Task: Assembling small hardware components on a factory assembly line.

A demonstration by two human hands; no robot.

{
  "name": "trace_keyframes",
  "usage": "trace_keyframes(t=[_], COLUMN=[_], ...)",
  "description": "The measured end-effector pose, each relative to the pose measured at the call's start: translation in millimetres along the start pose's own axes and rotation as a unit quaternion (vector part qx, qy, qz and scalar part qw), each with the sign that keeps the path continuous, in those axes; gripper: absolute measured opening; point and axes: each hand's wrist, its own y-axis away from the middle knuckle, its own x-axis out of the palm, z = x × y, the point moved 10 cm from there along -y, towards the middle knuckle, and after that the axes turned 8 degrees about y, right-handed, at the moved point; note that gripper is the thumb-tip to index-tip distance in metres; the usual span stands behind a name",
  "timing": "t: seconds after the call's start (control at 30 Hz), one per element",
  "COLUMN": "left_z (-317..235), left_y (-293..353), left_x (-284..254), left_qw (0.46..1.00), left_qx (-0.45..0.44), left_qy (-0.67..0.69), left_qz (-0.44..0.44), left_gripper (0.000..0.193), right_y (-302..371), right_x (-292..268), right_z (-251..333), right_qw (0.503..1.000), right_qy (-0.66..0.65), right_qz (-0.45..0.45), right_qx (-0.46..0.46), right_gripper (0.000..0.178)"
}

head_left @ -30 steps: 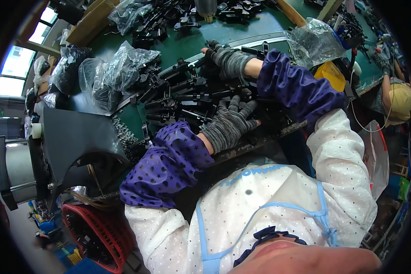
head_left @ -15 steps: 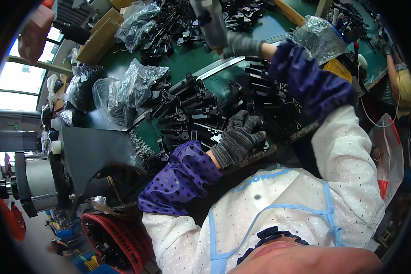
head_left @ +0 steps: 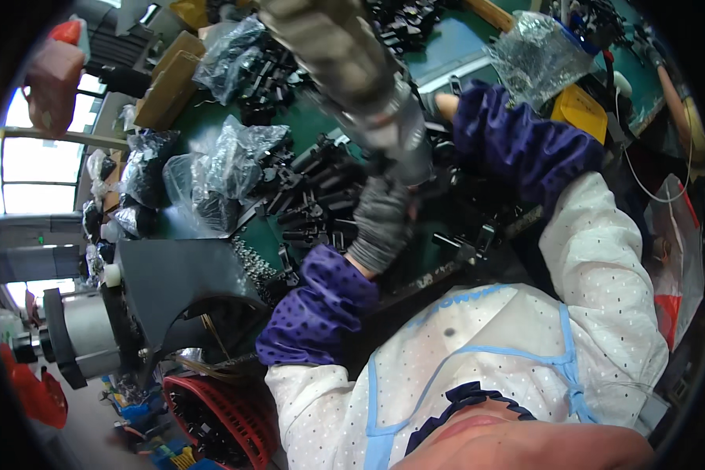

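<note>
A large grey cylindrical power screwdriver (head_left: 360, 86) hangs down across the upper middle of the view, smeared by motion. Behind its lower end is my right hand (head_left: 431, 103) in a grey glove, closed about the tool; most of its fingers are hidden. My left hand (head_left: 380, 225), also gloved, is closed just below the tool's tip. What its fingers hold is blurred and covered. Black mechanical parts (head_left: 309, 207) with shiny metal pieces lie in a cluster to the left of it. Another black part (head_left: 474, 244) lies near the table's front edge, to its right.
Clear plastic bags (head_left: 231, 160) stand on the green table at the left, beside a heap of small metal pieces (head_left: 252, 262). A grey machine housing (head_left: 176, 274) borders the left side. Below is a red basket (head_left: 211, 403) of black parts. A yellow container (head_left: 581, 113) is at the right.
The power screwdriver has come down and nearer, over the left hand. My left hand has shifted left and away from the table edge, uncovering a part there. My right hand has slipped behind the tool.
</note>
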Motion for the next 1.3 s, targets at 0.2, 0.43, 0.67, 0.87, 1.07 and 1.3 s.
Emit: trace_keyframes(t=[0.2, 0.43, 0.67, 0.87, 1.07, 1.3], left_z=[-98.4, -93.9, -81.8, -76.3, -83.0, -99.1], left_y=[5.7, 78.3, 72.4, 67.0, 64.9, 46.8], left_x=[-9.2, 76.1, 75.0, 79.4, 62.6, 68.9], left_qw=[0.886, 0.866, 0.862, 0.871, 0.879, 0.858], left_qx=[0.254, 0.295, 0.277, 0.238, 0.242, 0.249], left_qy=[-0.388, -0.281, -0.312, -0.296, -0.288, -0.304], left_qz=[-0.007, 0.29, 0.288, 0.313, 0.294, 0.332], left_gripper=[0.03, 0.03, 0.03, 0.031, 0.03, 0.033], right_y=[-9.2, 94.1, 93.8, 61.7, 229.4, 419.6], right_x=[-81.0, -45.3, 39.2, -72.0, -95.5, 233.5], right_z=[-84.8, 39.5, 70.7, -16.9, 2.1, -99.4], right_qw=[0.936, 0.997, 0.894, 0.915, 0.921, 0.795], right_qy=[-0.132, 0.01, 0.417, -0.356, -0.18, -0.437], right_qz=[-0.241, 0.069, 0.158, -0.19, -0.306, -0.194], right_qx=[0.22, 0.042, -0.041, 0.022, -0.162, 0.373], right_gripper=[0.028, 0.041, 0.055, 0.034, 0.033, 0.025])
